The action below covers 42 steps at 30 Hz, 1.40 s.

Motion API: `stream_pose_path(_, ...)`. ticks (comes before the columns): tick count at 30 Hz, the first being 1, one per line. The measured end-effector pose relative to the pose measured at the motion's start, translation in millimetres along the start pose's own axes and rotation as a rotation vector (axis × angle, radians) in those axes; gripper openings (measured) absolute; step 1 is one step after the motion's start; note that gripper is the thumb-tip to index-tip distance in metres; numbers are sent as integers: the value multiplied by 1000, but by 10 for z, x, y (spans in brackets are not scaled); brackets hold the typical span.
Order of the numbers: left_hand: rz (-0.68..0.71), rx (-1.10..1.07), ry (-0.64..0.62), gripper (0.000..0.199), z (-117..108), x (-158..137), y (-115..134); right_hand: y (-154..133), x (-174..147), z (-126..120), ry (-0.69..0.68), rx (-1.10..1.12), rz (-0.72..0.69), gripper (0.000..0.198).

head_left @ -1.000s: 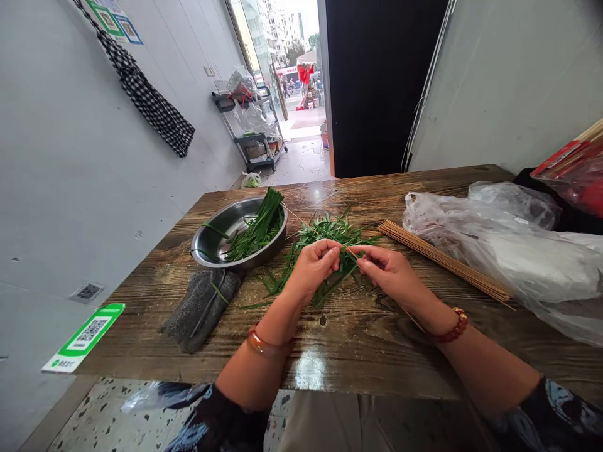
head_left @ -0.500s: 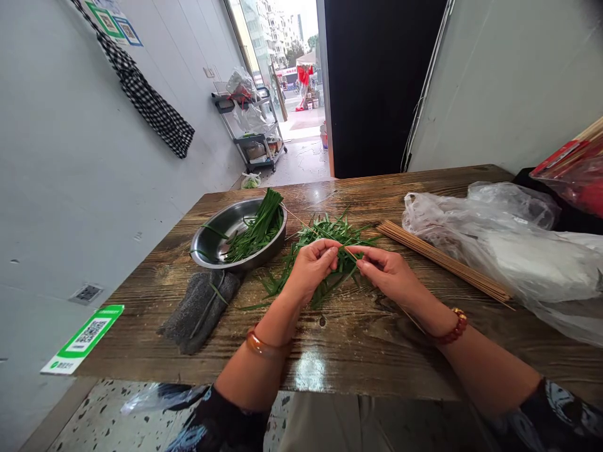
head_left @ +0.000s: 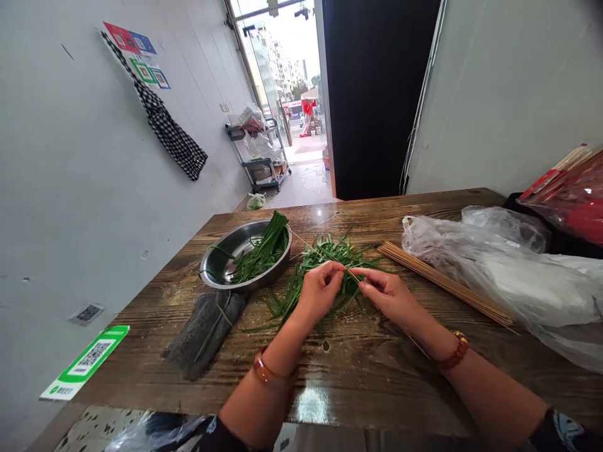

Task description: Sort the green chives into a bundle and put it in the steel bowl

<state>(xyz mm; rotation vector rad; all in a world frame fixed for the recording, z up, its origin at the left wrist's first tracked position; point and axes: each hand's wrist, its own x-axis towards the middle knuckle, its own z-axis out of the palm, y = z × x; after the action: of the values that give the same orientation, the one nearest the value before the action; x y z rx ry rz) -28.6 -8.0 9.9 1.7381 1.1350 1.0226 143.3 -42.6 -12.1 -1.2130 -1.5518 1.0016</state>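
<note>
My left hand [head_left: 323, 290] is closed in a pinch beside a thin wooden skewer [head_left: 353, 275]; what its fingertips hold is hidden. My right hand [head_left: 384, 292] grips the same skewer between thumb and fingers, fingertips almost meeting those of the left. The skewer slants from near the bowl, past both hands, to below the right wrist. Under and behind the hands lies a loose pile of long green leaves [head_left: 325, 251], which look like chives. A steel bowl [head_left: 207, 276] at the left holds a bundle of the same greens [head_left: 264, 251].
A bundle of skewers [head_left: 438, 279] lies right of the greens, beside clear plastic bags [head_left: 513, 276]. A grey cloth [head_left: 202, 333] rests before the bowl. On the wooden table's [head_left: 367, 376] left edge is a green QR card [head_left: 89, 364]. Behind stands a cart [head_left: 261, 157] near the doorway.
The whole view has tilted up a little, so table and hands appear lower. Both hands keep nearly the same pose at the skewer.
</note>
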Motion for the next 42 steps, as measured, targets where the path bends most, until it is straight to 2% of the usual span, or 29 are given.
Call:
stream_pose_path(5, 56, 116, 15, 16, 5, -18, -15, 6, 15, 2, -4, 10, 4, 42)
stream_pose_path(13, 72, 123, -34, 16, 7, -16, -51, 50, 6, 18, -24, 115, -1, 58)
stream_pose_path(19, 83, 113, -82, 15, 32, -42, -29, 55, 21, 22, -20, 137, -31, 47)
stream_pose_path(25, 140, 115, -154, 13, 47, -72, 69, 87, 24, 43, 0, 221, -2, 34)
stream_pose_path(33, -37, -171, -287, 19, 119, -113, 36, 156, 24, 107, 97, 197, -35, 30)
stream_pose_path(37, -69, -112, -231, 10, 162, -108, -8, 142, 19, 121, 110, 201, -27, 29)
stream_pose_path(40, 12, 15, -160, 9, 161, -103, -1, 118, 19, 125, 90, 261, 17, 36)
stream_pose_path(42, 77, 85, -156, 13, 155, -101, 6, 103, 22, 125, 78, 320, 68, 42)
